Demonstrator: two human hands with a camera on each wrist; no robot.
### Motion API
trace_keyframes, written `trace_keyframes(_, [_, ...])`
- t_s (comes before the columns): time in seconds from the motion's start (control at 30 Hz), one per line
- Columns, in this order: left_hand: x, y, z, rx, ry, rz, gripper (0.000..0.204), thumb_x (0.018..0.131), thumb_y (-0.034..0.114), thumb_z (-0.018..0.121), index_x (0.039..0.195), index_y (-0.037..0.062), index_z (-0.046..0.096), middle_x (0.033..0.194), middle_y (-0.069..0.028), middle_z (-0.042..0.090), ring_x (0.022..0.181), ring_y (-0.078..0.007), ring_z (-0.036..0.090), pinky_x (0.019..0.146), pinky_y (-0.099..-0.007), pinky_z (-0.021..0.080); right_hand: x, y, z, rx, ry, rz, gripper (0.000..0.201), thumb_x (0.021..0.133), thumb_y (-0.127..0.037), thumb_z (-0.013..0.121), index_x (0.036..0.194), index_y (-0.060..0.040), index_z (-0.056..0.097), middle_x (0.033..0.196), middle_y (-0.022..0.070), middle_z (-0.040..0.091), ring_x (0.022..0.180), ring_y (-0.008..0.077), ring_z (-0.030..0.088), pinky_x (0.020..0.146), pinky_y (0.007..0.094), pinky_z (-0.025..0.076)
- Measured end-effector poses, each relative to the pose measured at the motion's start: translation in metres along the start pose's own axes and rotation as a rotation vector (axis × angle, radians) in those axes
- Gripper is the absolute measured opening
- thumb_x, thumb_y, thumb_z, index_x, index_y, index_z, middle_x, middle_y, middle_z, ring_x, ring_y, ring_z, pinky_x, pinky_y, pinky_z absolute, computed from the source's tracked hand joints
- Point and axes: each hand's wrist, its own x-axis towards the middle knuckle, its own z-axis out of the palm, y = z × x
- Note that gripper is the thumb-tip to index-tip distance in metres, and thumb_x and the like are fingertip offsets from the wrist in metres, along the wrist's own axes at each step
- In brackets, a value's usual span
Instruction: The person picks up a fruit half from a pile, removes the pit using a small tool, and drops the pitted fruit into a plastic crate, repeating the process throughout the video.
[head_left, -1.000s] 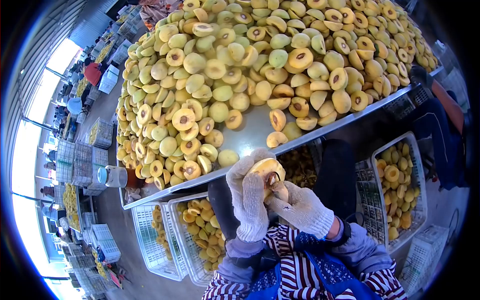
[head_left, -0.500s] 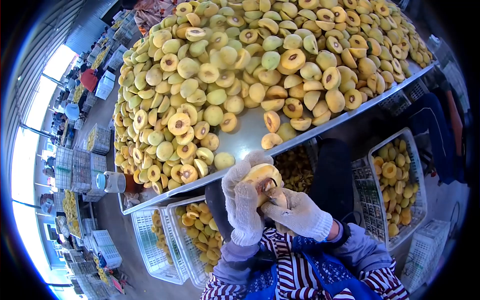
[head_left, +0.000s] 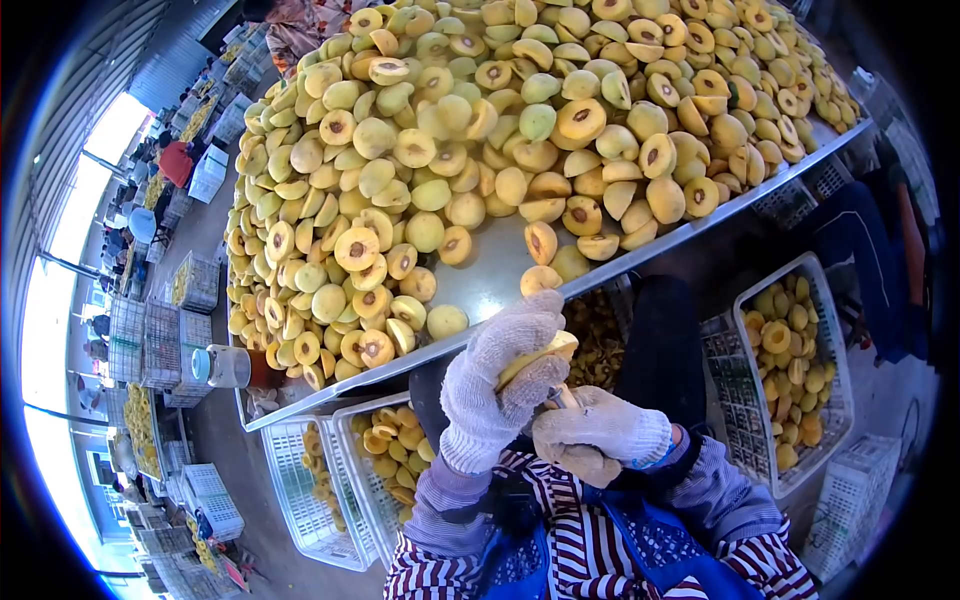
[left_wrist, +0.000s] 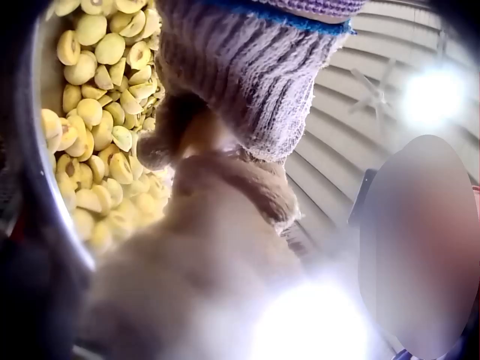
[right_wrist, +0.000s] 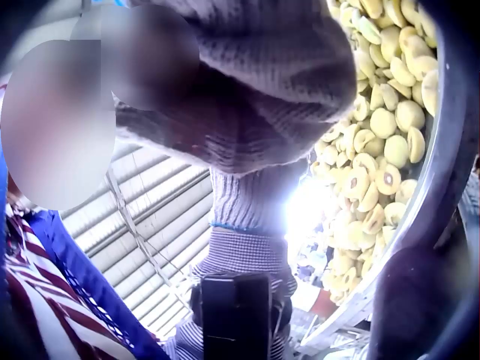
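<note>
In the head view my gloved left hand (head_left: 500,385) grips a yellow fruit half (head_left: 540,360), its fingers curled round it at the table's near edge. Close beside it, my gloved right hand (head_left: 600,435) is curled round a small tool with a pale handle (head_left: 568,397); the tool's tip is hidden near the left hand. In the left wrist view the left glove (left_wrist: 232,82) covers most of the fruit. The right glove (right_wrist: 277,90) fills the top of the right wrist view, and its tool cannot be made out there.
A large heap of halved fruit (head_left: 430,160) lies on the metal table (head_left: 490,268). White crates of fruit stand below left (head_left: 340,425) and right (head_left: 845,400). A lidded jar (head_left: 228,366) is at the table's left corner. Another person's leg (head_left: 860,260) is at the right.
The left hand has turned, so the fruit's cut face no longer faces the camera. The right hand has drawn slightly down and away from the fruit, with the tool still in its grip.
</note>
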Motion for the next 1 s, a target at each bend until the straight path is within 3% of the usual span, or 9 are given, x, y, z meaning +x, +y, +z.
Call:
trace_keyframes(0.07, [0.001, 0.007, -0.007, 0.043, -0.095, -0.07, 0.034, 0.082, 0.015, 0.079, 0.11, 0.0019, 0.065, 0.118, -0.0209, 0.068, 0.107, -0.0295, 0.068, 0.088, -0.0356, 0.055, 0.004, 0.009, -0.006, 0.072, -0.05, -0.018, 0.027, 0.094, -0.029, 0.065, 0.083, -0.0047, 0.064, 0.056, -0.0017, 0.053, 0.044, 0.0069, 0.048, 0.04, 0.0224, 0.037])
trace_keyframes(0.17, [0.003, 0.007, -0.002, 0.133, 0.02, 0.238, 0.034, 0.081, 0.017, 0.079, 0.109, 0.0027, 0.066, 0.116, -0.0189, 0.069, 0.103, -0.0281, 0.07, 0.087, -0.0346, 0.055, 0.007, 0.02, -0.006, 0.154, -0.053, -0.093, 0.027, 0.095, -0.027, 0.063, 0.079, -0.0046, 0.061, 0.051, -0.0021, 0.048, 0.037, 0.0072, 0.043, 0.035, 0.0227, 0.033])
trace_keyframes(0.37, [0.006, 0.013, -0.003, 0.054, -0.124, -0.23, 0.034, 0.082, 0.018, 0.08, 0.109, 0.0034, 0.066, 0.111, -0.0111, 0.071, 0.093, -0.0214, 0.071, 0.081, -0.0295, 0.055, -0.001, 0.015, -0.012, 0.237, -0.174, 0.002, 0.028, 0.096, -0.03, 0.062, 0.083, -0.0049, 0.062, 0.053, -0.0011, 0.053, 0.041, 0.0065, 0.05, 0.038, 0.022, 0.038])
trace_keyframes(0.4, [0.008, 0.014, -0.007, 0.079, -0.188, -0.22, 0.026, 0.092, 0.016, 0.066, 0.112, -0.0008, 0.063, 0.112, -0.0113, 0.071, 0.094, -0.0176, 0.069, 0.081, -0.0291, 0.054, -0.002, 0.011, -0.01, 0.23, -0.157, 0.013, 0.028, 0.096, -0.03, 0.061, 0.084, -0.0047, 0.062, 0.052, -0.0015, 0.052, 0.04, 0.0068, 0.048, 0.037, 0.0222, 0.037])
trace_keyframes(0.53, [0.004, 0.003, 0.004, 0.236, 0.003, 0.165, 0.03, 0.088, 0.018, 0.075, 0.113, 0.0038, 0.066, 0.111, -0.0106, 0.071, 0.097, -0.0186, 0.069, 0.084, -0.0299, 0.054, -0.001, 0.019, -0.001, 0.425, -0.221, -0.095, 0.029, 0.097, -0.03, 0.06, 0.086, -0.0036, 0.061, 0.055, -0.0014, 0.053, 0.042, 0.0068, 0.051, 0.039, 0.0205, 0.039])
trace_keyframes(0.63, [-0.004, 0.009, 0.001, -0.471, -0.077, -0.464, 0.033, 0.093, 0.026, 0.07, 0.114, 0.0005, 0.064, 0.114, -0.0108, 0.069, 0.099, -0.0187, 0.067, 0.086, -0.0306, 0.054, 0.004, 0.027, -0.012, 0.627, -0.588, -0.08, 0.023, 0.096, -0.026, 0.061, 0.092, -0.003, 0.061, 0.07, -0.0007, 0.06, 0.056, 0.0065, 0.058, 0.049, 0.0191, 0.045])
trace_keyframes(0.73, [-0.003, 0.024, 0.013, -0.772, 0.047, -0.548, 0.048, 0.1, 0.042, 0.055, 0.121, -0.0011, 0.06, 0.117, -0.0132, 0.067, 0.098, -0.0193, 0.067, 0.083, -0.0283, 0.054, -0.003, 0.019, -0.005, 0.421, -0.168, 0.002, 0.02, 0.095, -0.021, 0.063, 0.098, -0.0016, 0.061, 0.082, 0.0008, 0.063, 0.068, 0.008, 0.062, 0.06, 0.0197, 0.049])
trace_keyframes(0.93, [0.0, 0.021, -0.001, -0.845, 0.335, -0.989, 0.054, 0.1, 0.049, 0.052, 0.128, 0.0021, 0.049, 0.114, -0.0174, 0.066, 0.094, -0.0264, 0.07, 0.063, -0.0337, 0.062, 0.005, 0.016, -0.001, 0.197, -0.351, -0.025, 0.015, 0.086, -0.014, 0.069, 0.085, -0.0082, 0.055, 0.078, 0.0046, 0.059, 0.057, 0.0155, 0.058, 0.051, 0.0252, 0.046])
trace_keyframes(1.0, [-0.021, 0.001, -0.013, -0.769, 0.417, -0.828, 0.051, 0.101, 0.046, 0.051, 0.128, 0.0021, 0.05, 0.114, -0.0176, 0.066, 0.094, -0.0275, 0.07, 0.063, -0.0343, 0.062, 0.008, 0.004, -0.014, 0.112, -0.459, 0.11, 0.019, 0.091, -0.019, 0.067, 0.092, -0.0011, 0.062, 0.072, 0.002, 0.06, 0.06, 0.0082, 0.057, 0.053, 0.0218, 0.045])
